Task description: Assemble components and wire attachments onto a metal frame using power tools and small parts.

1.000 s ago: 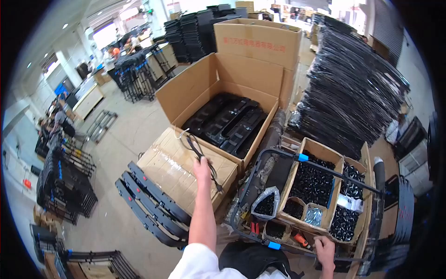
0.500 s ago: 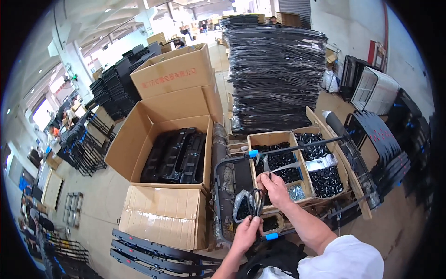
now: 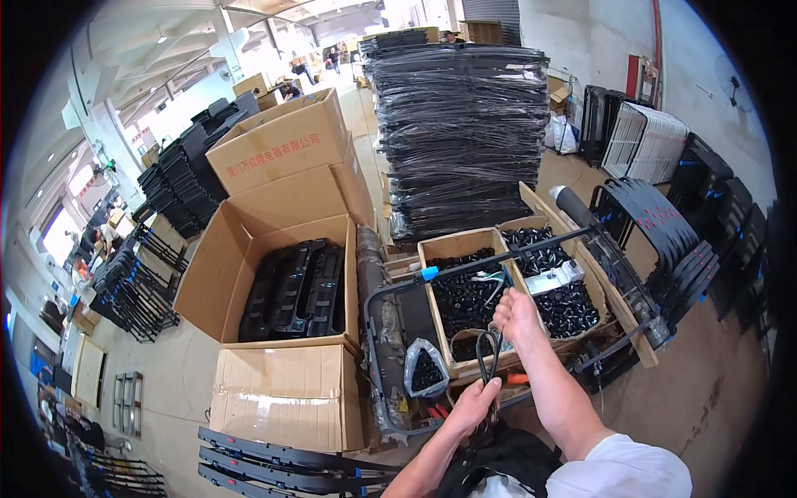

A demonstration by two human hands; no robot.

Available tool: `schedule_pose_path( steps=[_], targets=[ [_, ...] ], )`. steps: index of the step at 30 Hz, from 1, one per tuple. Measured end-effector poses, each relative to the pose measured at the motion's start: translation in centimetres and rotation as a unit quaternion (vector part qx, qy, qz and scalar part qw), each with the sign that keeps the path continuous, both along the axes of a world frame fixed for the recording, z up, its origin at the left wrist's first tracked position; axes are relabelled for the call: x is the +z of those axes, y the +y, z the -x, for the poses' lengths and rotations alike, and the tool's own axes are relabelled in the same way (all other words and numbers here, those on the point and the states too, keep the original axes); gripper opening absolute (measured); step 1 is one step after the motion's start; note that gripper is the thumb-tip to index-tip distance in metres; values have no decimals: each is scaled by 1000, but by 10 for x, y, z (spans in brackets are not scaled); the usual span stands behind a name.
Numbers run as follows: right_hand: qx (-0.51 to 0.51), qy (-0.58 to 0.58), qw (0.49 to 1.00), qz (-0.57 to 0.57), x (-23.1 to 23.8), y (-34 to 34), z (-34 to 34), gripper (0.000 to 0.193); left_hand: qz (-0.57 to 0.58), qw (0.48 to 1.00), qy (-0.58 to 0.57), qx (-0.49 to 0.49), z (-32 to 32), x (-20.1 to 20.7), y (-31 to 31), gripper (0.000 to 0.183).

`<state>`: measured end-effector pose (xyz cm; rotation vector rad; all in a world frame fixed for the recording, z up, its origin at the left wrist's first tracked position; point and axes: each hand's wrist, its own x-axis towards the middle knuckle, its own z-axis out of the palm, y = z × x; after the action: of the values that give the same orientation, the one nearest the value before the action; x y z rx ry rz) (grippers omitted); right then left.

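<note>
My left hand (image 3: 475,405) is closed around a looped bundle of black cable (image 3: 488,358), low in front of my body. Just above and to the right, my right hand (image 3: 516,317) is curled into a fist; whatever it grips is hidden by its fingers. The cable's upper loop comes up close beside that fist. Beneath both hands lies a black tubular frame (image 3: 490,267) with blue clips, resting across wooden bins (image 3: 422,249) of small black parts. A clear plastic bag (image 3: 426,368) of black parts lies left of the cable.
At the left, an open carton (image 3: 199,286) holds black moulded panels (image 3: 295,286), above a taped carton (image 3: 278,394). A tall film-wrapped black stack (image 3: 461,137) stands behind. Curved black frames (image 3: 656,224) lean at the right. A silver box (image 3: 554,278) sits among the bins.
My right hand has moved right and slightly up, and the pale strip at its fingers no longer shows there. My left hand has shifted right with the cable, uncovering the plastic bag.
</note>
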<state>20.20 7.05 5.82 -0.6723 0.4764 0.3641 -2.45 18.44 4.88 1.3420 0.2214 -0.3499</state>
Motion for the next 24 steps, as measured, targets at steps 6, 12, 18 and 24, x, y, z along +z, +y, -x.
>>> schedule_pose_path(
  steps=[6,12,18,24],
  targets=[
    [-62,-34,996,57,15,-7,-37,25,-69,992,61,-82,9,40,-11,37],
    [-104,-37,991,77,18,-44,-75,19,-159,983,56,-72,46,60,-37,41],
    [-68,-75,993,53,1,-62,-37,16,-326,942,59,-48,99,74,-71,45],
    [156,-162,974,-25,47,-92,99,25,-488,858,148,-63,188,22,-72,51]
  ],
)
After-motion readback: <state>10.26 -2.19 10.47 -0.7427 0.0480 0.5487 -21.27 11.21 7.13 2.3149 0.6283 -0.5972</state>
